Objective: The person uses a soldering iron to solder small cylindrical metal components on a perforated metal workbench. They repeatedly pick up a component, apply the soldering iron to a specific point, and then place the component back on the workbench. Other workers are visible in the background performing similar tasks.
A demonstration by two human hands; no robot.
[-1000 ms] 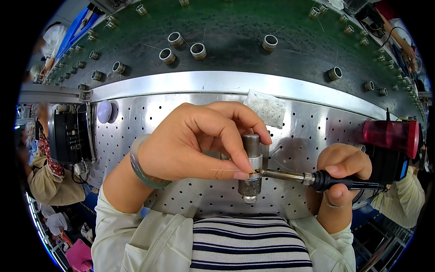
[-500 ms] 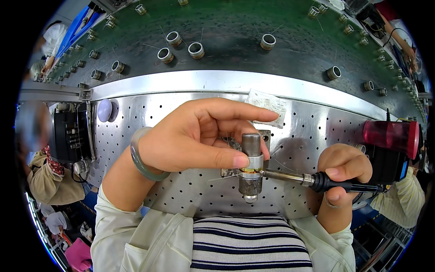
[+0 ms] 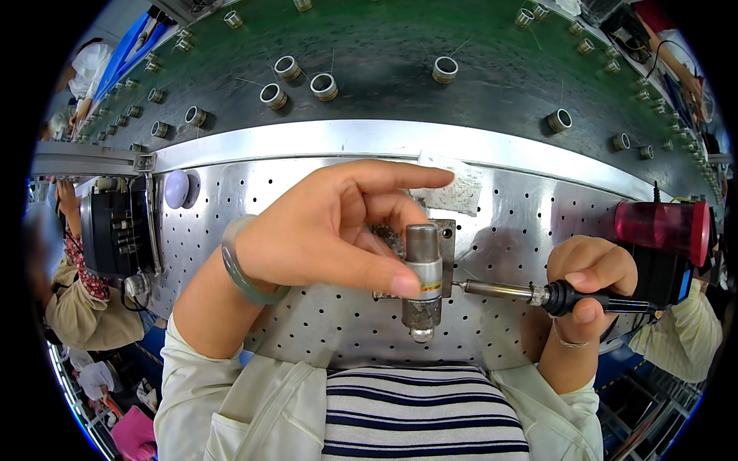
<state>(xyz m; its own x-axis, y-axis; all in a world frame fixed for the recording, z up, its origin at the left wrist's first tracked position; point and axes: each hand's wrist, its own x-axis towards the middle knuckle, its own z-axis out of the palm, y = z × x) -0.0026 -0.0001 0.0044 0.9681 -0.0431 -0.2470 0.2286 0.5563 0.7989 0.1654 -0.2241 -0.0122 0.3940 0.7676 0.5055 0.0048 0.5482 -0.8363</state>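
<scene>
Upright in front of me stands a dark metal post (image 3: 422, 243) with a rounded bright lower end. A silver metal ring (image 3: 430, 272) with a yellowish band sits around its middle. My left hand (image 3: 338, 230) grips the ring, thumb on its near side and other fingers partly hidden behind the post; the index finger stretches out above. My right hand (image 3: 592, 284) is closed around the black handle of a soldering iron (image 3: 503, 291). Its tip points left and is a little apart from the ring. Behind the post is a worn metal block (image 3: 447, 230).
A perforated metal worktop (image 3: 323, 330) lies under my hands, with a whitish sheet (image 3: 460, 188) on it. Beyond a metal rail runs a green conveyor belt (image 3: 369, 100) carrying several metal rings with thin wires. A lilac knob (image 3: 177, 189) is at left, a red cylinder (image 3: 661, 229) at right.
The soldering iron has drawn back to the right, its tip off the ring. My left hand and the ring have turned or shifted slightly left. Rings on the belt have moved left.
</scene>
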